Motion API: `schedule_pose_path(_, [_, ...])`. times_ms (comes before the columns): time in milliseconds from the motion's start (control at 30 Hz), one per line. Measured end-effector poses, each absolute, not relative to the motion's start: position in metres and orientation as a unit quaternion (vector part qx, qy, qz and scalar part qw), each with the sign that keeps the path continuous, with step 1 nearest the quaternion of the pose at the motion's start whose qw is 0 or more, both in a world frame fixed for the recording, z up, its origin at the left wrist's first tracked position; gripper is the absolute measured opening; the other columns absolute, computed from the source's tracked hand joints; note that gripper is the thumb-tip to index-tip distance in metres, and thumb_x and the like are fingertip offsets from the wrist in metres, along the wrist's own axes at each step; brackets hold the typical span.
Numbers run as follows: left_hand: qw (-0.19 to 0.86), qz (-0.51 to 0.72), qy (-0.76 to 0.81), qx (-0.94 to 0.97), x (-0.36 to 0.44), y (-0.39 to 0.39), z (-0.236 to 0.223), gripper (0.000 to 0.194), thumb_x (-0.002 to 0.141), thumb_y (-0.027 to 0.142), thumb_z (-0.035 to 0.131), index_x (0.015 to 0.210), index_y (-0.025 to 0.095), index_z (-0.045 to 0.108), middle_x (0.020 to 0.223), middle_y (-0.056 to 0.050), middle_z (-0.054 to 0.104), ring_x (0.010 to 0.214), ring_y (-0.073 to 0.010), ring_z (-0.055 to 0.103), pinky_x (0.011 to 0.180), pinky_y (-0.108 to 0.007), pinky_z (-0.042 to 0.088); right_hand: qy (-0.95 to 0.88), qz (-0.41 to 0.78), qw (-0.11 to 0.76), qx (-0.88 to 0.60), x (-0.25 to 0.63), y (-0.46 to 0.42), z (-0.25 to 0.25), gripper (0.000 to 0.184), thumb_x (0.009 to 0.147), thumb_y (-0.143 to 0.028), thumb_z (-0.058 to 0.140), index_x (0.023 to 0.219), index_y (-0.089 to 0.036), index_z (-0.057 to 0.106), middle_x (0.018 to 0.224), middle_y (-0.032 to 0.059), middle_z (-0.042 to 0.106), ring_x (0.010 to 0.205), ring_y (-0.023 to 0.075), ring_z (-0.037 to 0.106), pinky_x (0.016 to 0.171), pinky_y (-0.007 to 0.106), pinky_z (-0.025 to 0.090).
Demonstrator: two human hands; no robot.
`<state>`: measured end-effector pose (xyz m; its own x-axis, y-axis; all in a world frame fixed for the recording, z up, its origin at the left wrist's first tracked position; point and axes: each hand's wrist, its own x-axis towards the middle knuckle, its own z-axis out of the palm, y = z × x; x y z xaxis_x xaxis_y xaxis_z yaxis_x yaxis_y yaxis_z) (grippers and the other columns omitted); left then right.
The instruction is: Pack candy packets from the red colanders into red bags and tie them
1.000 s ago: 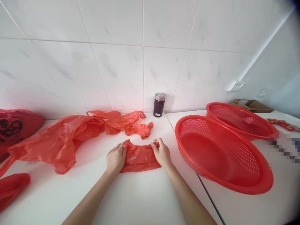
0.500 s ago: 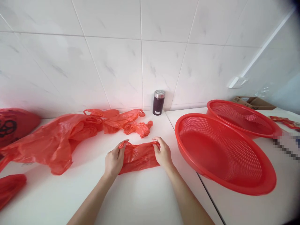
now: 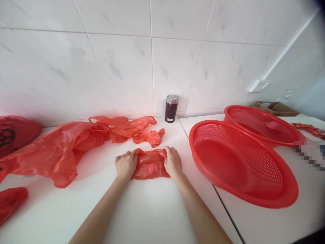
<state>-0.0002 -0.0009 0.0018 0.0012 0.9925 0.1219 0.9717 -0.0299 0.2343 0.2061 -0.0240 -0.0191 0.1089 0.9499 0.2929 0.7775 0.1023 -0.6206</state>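
A red plastic bag [image 3: 149,167] lies in front of me on the white table, with something flat and patterned showing faintly through its film. My left hand [image 3: 126,165] is closed on the bag's left upper corner. At the opposite upper corner, my right hand [image 3: 173,163] grips the film between thumb and curled fingers. The upper edge stretches between both hands. Just beyond it lies a small crumpled red bag piece [image 3: 152,136]. Larger loose red bags [image 3: 66,142] spread out to the left.
Two red perforated baskets [image 3: 215,169] stand at the right, one partly behind the other. A dark tumbler [image 3: 171,109] with a silver lid is by the tiled wall. A cardboard box [image 3: 276,109] sits at the back right. A full-looking red bag [image 3: 19,132] rests at the far left.
Both hands have curled more tightly around the bag's upper corners. The bag's top edge is now gathered, and the bag looks shorter and narrower. The view has shifted slightly.
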Motion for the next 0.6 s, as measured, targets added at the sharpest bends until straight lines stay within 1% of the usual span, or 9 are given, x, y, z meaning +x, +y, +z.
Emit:
schedule_pose_path(133, [0.054,0.152,0.708,0.688,-0.003,-0.004,0.001,0.031,0.093,0.036,0.053,0.118,0.019,0.059,0.112,-0.007,0.065,0.108,-0.0252,0.059,0.099,-0.054,0.040,-0.633,0.168,0.385,-0.650,0.206,-0.030,-0.015,0.040,0.073,-0.001,0.049,0.106,-0.023,0.057,0.099,0.0069,0.056,0.095,0.0235,0.051,0.086,0.037,0.040])
schedule_pose_path(200, [0.081,0.174,0.721,0.666,-0.011,-0.004,0.003,0.031,0.092,0.037,0.054,0.118,0.019,0.060,0.115,-0.008,0.063,0.110,-0.0255,0.058,0.099,-0.054,0.040,-0.615,0.209,0.416,-0.636,0.209,-0.034,-0.011,0.034,0.074,-0.009,0.056,0.105,-0.024,0.055,0.102,0.0054,0.057,0.096,0.0220,0.054,0.086,0.035,0.042])
schedule_pose_path(233, [0.100,0.186,0.730,0.650,-0.018,-0.003,0.004,0.031,0.092,0.037,0.054,0.116,0.018,0.060,0.115,-0.008,0.064,0.108,-0.0250,0.058,0.098,-0.052,0.042,-0.606,0.237,0.431,-0.625,0.211,-0.036,-0.009,0.031,0.075,-0.015,0.059,0.104,-0.025,0.054,0.102,0.0043,0.058,0.094,0.0207,0.056,0.083,0.033,0.045])
schedule_pose_path(267, [0.125,0.199,0.740,0.630,-0.026,-0.002,0.006,0.030,0.092,0.038,0.054,0.112,0.018,0.061,0.111,-0.008,0.065,0.104,-0.0237,0.060,0.094,-0.050,0.045,-0.596,0.268,0.445,-0.612,0.214,-0.037,-0.007,0.028,0.076,-0.023,0.061,0.103,-0.025,0.052,0.099,0.0030,0.059,0.088,0.0192,0.058,0.078,0.031,0.047])
schedule_pose_path(333, [0.186,0.229,0.756,0.584,-0.044,-0.002,0.010,0.029,0.092,0.041,0.053,0.101,0.016,0.064,0.098,-0.005,0.067,0.089,-0.0198,0.064,0.084,-0.043,0.051,-0.574,0.327,0.471,-0.585,0.218,-0.038,-0.002,0.027,0.079,-0.037,0.060,0.101,-0.024,0.048,0.087,-0.0002,0.060,0.073,0.0162,0.060,0.066,0.027,0.049])
schedule_pose_path(400, [0.250,0.272,0.760,0.535,-0.063,-0.006,0.017,0.033,0.093,0.045,0.050,0.090,0.014,0.063,0.082,-0.002,0.065,0.072,-0.0154,0.063,0.071,-0.035,0.052,-0.548,0.368,0.498,-0.562,0.220,-0.037,0.003,0.029,0.081,-0.044,0.058,0.097,-0.024,0.044,0.076,-0.0036,0.056,0.064,0.0142,0.057,0.059,0.025,0.047])
schedule_pose_path(433, [0.280,0.297,0.754,0.515,-0.071,-0.009,0.021,0.036,0.094,0.046,0.047,0.086,0.014,0.062,0.075,0.000,0.063,0.066,-0.0138,0.061,0.066,-0.032,0.052,-0.536,0.382,0.512,-0.552,0.220,-0.036,0.005,0.030,0.080,-0.045,0.058,0.094,-0.024,0.043,0.073,-0.0049,0.053,0.062,0.0134,0.055,0.059,0.025,0.047])
schedule_pose_path(500, [0.336,0.346,0.733,0.480,-0.082,-0.019,0.030,0.039,0.094,0.048,0.044,0.078,0.016,0.059,0.065,0.002,0.059,0.058,-0.0126,0.059,0.062,-0.031,0.052,-0.518,0.402,0.536,-0.533,0.219,-0.034,0.008,0.030,0.079,-0.044,0.060,0.089,-0.024,0.041,0.071,-0.0061,0.048,0.062,0.0124,0.052,0.060,0.024,0.045])
schedule_pose_path(600, [0.380,0.405,0.707,0.438,-0.093,-0.033,0.048,0.033,0.087,0.046,0.050,0.066,0.021,0.054,0.055,0.002,0.056,0.055,-0.0149,0.060,0.063,-0.034,0.056,-0.506,0.422,0.556,-0.506,0.217,-0.034,0.011,0.029,0.078,-0.042,0.062,0.084,-0.024,0.039,0.071,-0.0067,0.042,0.062,0.0117,0.047,0.060,0.023,0.042])
